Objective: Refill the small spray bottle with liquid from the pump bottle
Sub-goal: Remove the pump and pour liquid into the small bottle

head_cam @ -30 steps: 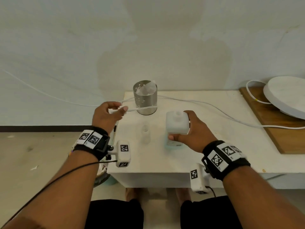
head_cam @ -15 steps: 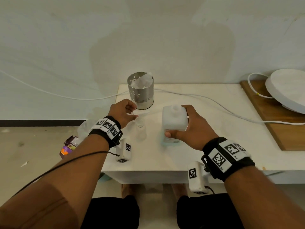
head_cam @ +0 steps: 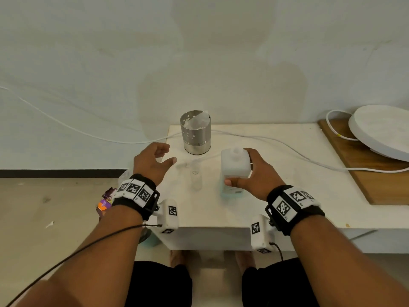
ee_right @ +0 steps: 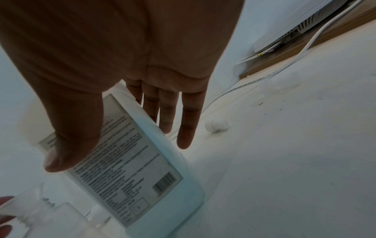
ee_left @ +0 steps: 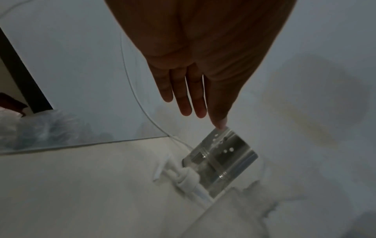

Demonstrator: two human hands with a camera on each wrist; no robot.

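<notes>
Since half a second before, the left hand had been drawn left, away from the small spray bottle, fingers spread and empty. The uncapped pump bottle, upright on the white table, was gripped by the right hand.

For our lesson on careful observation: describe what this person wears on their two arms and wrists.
Both forearms are bare. Each wrist has a black band bearing white square-patterned marker tags. Beneath each hangs a white camera box with a similar tag. A thin black cable trails along the left arm.
</notes>
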